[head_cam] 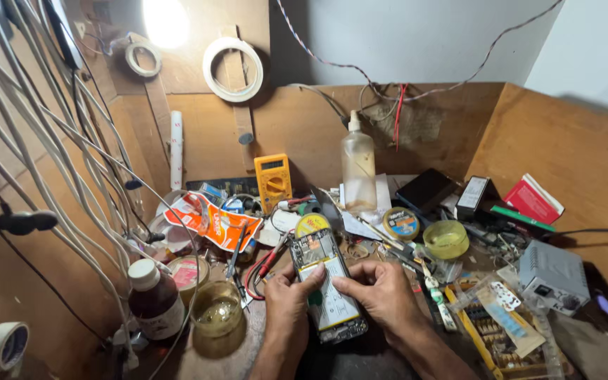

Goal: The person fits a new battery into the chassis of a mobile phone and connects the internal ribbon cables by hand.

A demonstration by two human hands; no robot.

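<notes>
Pinching an opened phone (pixel 325 285) at mid-bench — left hand (pixel 286 292) fingers clamped on its left edge, right hand (pixel 381 292) fingertips pressed on the battery. Probably light, stiff, fragile inside — best held by the frame edges. Beyond: jar (pixel 216 313), multimeter (pixel 273 179), spray bottle (pixel 358 165).

Two bare forearms entering from 6 o'clock, no sleeves, no gloves, left hand (pixel 286 295), right hand (pixel 385 292), no rings visible

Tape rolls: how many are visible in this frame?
3. One small roll and one large white roll hang on the back wall; a third roll sits at bottom left. Clutter may hide others.
</notes>
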